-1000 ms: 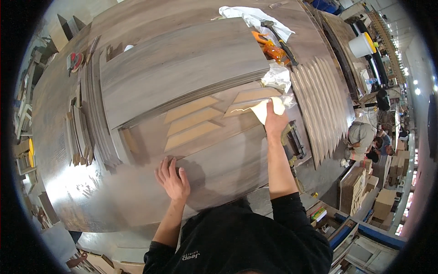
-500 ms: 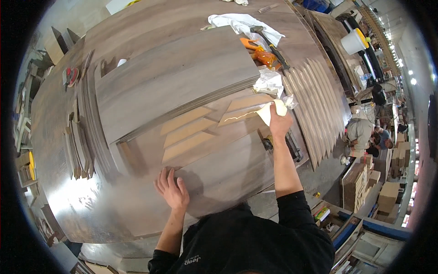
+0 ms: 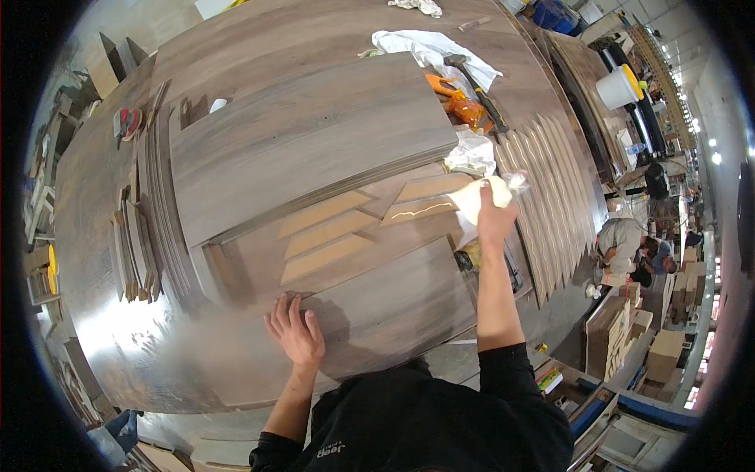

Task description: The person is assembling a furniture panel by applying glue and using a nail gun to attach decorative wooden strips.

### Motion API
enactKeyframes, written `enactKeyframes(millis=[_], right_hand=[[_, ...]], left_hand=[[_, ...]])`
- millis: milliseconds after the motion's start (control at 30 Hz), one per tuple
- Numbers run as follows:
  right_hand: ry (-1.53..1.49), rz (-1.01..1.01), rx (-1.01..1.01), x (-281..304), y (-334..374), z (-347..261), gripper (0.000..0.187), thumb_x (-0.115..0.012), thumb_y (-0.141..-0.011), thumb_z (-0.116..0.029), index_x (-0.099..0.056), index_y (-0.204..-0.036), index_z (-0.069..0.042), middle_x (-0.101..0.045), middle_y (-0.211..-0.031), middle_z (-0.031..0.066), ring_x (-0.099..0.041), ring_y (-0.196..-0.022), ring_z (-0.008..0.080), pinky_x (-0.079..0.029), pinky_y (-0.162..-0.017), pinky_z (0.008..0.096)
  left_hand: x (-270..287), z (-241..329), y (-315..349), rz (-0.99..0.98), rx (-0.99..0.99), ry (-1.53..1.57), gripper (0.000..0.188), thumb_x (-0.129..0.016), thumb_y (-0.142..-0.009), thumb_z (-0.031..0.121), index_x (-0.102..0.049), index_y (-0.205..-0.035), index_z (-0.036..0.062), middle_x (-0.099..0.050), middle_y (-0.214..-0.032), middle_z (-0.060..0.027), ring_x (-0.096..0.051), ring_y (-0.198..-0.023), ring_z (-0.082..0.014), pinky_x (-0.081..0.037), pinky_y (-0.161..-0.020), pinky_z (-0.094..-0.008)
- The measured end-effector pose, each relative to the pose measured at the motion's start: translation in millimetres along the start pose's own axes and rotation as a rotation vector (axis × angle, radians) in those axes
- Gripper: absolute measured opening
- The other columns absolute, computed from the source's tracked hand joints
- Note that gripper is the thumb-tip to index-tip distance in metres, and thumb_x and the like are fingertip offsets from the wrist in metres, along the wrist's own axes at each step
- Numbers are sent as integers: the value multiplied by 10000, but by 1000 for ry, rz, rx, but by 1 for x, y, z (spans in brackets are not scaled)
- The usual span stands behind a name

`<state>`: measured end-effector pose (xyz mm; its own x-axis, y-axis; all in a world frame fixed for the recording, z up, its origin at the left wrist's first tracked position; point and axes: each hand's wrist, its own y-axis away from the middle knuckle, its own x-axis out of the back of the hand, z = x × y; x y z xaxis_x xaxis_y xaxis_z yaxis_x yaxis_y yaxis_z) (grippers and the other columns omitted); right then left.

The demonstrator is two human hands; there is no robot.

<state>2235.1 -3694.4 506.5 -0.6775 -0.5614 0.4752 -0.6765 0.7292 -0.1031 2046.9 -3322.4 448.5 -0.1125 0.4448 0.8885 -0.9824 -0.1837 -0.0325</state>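
Left hand: the left hand [image 3: 296, 337] lies flat, palm down, on the near grey-brown wooden panel [image 3: 385, 303], fingers [image 3: 281, 311] spread apart and holding nothing.
Right hand: the right hand [image 3: 495, 216] reaches out over the panel's far right part, its fingers closed on a pale cloth [image 3: 476, 200] pressed against the wood.
Cloth: the cloth sits at the right end of the tan strips, touching the panel surface just beside the nearest strip.
Tan strips: several light tan wooden strips [image 3: 326, 236] lie slanted side by side in the panel's middle; one further right [image 3: 417, 211] bears a thin pale wavy line along it.
Upper panel: a large grey wooden board [image 3: 307, 138] lies tilted beyond the strips, its near edge overlapping them.
Bench: the broad bench [image 3: 102, 315] carries all of this; thin wood slats [image 3: 130, 244] stand stacked on its left side, and fanned wavy slats [image 3: 550, 204] on its right.
Far clutter: a hammer [image 3: 476, 82] rests on a white rag [image 3: 429, 47] beside an orange object [image 3: 460, 106]; crumpled white paper [image 3: 472, 153] lies just beyond the right hand.
Surroundings: a white bucket with a yellow lid [image 3: 617, 86] stands off the bench to the right; another person [image 3: 629, 240] crouches on the floor beyond, well apart.
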Motion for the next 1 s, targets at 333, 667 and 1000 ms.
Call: enactKeyframes(millis=[333, 667, 1000], right_hand=[[-44, -130, 178, -67, 8, 20, 283, -781, -840, -202, -724, -1007, 19, -761, -923, 116, -727, -834, 223, -551, -781, 344], [70, -52, 114, -50, -9, 25, 287, -793, -836, -202, -732, -1011, 17, -758, -902, 132, -719, -817, 229, -542, -782, 358], [194, -20, 102, -35, -29, 32, 348, -767, -853, -272, -732, -1065, 2, -749, -973, 157, -716, -909, 278, -530, -844, 367]], left_hand=[[-2, -1, 1, -9, 18, -38, 392, -482, -1012, 303, -574, -1304, 58, -493, -1428, -171, -406, -1357, -383, -186, -1161, -603], [0, 2, -1, -3, -3, -25, 373, -503, -992, 255, -582, -1298, 57, -501, -1419, -175, -411, -1351, -388, -196, -1154, -598], [-3, 1, 2, 9, -4, -73, 368, -467, -1015, 273, -588, -1281, 50, -503, -1410, -172, -410, -1350, -380, -192, -1166, -585]])
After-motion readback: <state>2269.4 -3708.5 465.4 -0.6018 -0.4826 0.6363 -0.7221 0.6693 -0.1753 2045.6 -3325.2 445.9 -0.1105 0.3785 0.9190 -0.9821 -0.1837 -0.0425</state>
